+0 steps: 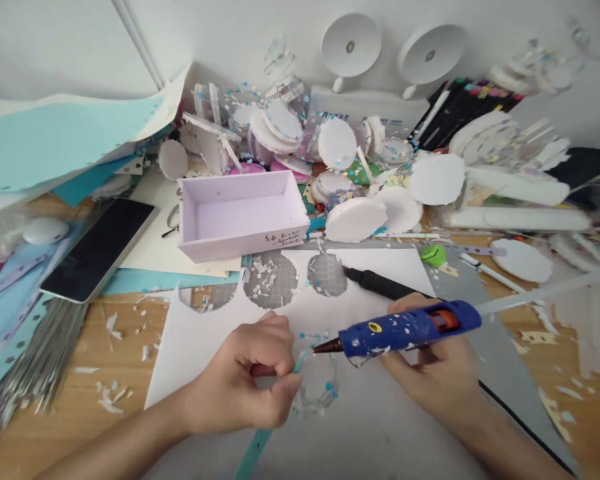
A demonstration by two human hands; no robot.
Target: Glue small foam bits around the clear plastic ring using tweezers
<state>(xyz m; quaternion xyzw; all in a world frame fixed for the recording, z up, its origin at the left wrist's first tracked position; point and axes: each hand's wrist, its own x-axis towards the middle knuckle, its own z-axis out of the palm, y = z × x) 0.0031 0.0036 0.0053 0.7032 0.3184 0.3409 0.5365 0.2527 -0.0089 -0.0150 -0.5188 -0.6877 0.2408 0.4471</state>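
Note:
My left hand [253, 373] pinches a narrow turquoise strip [254, 453] near its upper end; the rest of the strip hangs down below the hand. In my right hand [435, 373] is a blue hot glue gun [395, 331], with a clear glue stick [545, 293] sticking out of its back. Its brown nozzle points left, close to the strip's tip; I cannot tell whether they touch. Just under the nozzle a clear ring with small blue bits [329, 387] lies on the white foam sheet [215, 340].
Round holes are cut along the sheet's far edge, where a black pen [380, 283] lies. Behind stands a lilac open box [245, 247], with white foam discs [355, 219] heaped to its right. A phone [100, 250] and thin wires [45, 350] are at left.

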